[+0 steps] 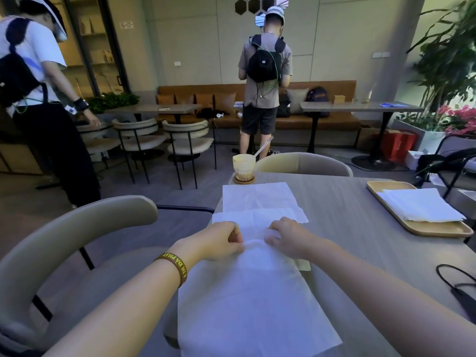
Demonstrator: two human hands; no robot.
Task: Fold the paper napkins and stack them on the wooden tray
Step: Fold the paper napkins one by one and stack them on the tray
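Napkins [252,300], one clamped in left grip [221,240] and right grip [288,237], one stack [422,204] on one wooden tray [438,229]

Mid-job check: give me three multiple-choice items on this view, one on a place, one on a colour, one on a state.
1. Where is the wooden tray?
A) on the floor
B) on the right side of the table
C) on the person's lap

2. What colour is the wristband on the left wrist?
A) plain red
B) white
C) dark brown with yellow letters

3. What is happening to the near napkin?
A) both hands pinch it
B) it lies untouched
C) it is already on the tray

Answers:
1 B: the tray lies near the right table edge with folded napkins on it.
2 C: yellow lettering shows on a dark band.
3 A: the left hand and right hand each pinch a raised ridge in it.
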